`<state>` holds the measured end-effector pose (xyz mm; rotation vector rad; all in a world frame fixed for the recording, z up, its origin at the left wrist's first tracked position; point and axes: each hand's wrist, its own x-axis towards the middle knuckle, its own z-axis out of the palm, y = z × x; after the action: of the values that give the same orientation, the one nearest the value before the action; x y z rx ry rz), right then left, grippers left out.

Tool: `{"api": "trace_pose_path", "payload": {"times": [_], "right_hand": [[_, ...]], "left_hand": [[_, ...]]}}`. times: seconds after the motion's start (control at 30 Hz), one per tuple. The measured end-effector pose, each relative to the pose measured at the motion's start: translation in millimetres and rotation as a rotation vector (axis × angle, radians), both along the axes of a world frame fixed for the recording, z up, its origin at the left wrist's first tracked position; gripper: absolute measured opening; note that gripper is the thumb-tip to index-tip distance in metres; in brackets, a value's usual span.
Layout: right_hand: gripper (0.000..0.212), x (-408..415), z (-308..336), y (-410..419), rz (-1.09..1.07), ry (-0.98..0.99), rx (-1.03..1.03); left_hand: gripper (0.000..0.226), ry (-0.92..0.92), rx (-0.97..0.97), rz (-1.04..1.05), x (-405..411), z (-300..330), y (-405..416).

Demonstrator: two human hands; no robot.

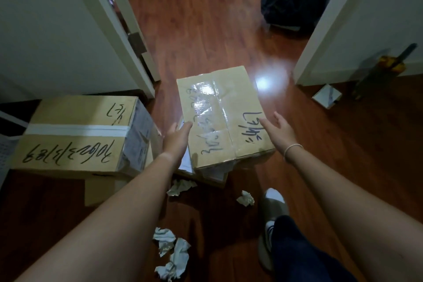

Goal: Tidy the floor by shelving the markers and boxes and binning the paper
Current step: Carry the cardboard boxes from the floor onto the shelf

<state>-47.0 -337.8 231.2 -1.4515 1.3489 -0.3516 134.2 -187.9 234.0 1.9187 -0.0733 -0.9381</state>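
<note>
Taped cardboard box [225, 117] with marker scrawl, perhaps atop another, left hand [177, 138] and right hand [280, 129] spread wide

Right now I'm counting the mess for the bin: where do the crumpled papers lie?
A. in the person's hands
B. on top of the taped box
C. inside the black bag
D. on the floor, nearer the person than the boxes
D: the crumpled papers lie on the floor, nearer than the taped box; both hands are open.
</note>
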Motion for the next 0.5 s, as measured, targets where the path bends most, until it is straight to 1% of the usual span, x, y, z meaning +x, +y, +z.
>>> {"api": "trace_pose_path", "payload": {"times": [0.1, 0.17, 0.2, 0.3, 0.33, 0.37, 0.43, 0.5], "right_hand": [[0.070, 10, -18, -22, 0.029, 0.027, 0.017], [0.071, 16, -28, -34, 0.047, 0.048, 0.021], [0.072, 19, -34, -40, 0.055, 0.058, 0.032], [0.072, 26, -49, -51, 0.089, 0.067, 0.081], [0.069, 28, -55, -53, 0.112, 0.062, 0.105], [0.062, 29, -61, -54, 0.131, 0.053, 0.117], [0.044, 29, -67, -55, 0.160, 0.039, 0.130], [0.039, 27, -69, -57, 0.177, 0.026, 0.134]], "left_hand": [[0.075, 0.032, 0.020, 0.006, 10, -17, -13], [0.074, 0.056, 0.030, 0.011, 14, -29, -21], [0.068, 0.067, 0.027, 0.015, 16, -37, -25], [0.035, 0.063, 0.002, 0.012, 16, -49, -31], [0.028, 0.066, -0.002, 0.014, 16, -54, -32], [0.027, 0.077, -0.006, 0.017, 15, -57, -33], [0.038, 0.097, -0.001, 0.026, 13, -70, -34], [0.044, 0.104, -0.008, 0.048, 11, -77, -33]]}}
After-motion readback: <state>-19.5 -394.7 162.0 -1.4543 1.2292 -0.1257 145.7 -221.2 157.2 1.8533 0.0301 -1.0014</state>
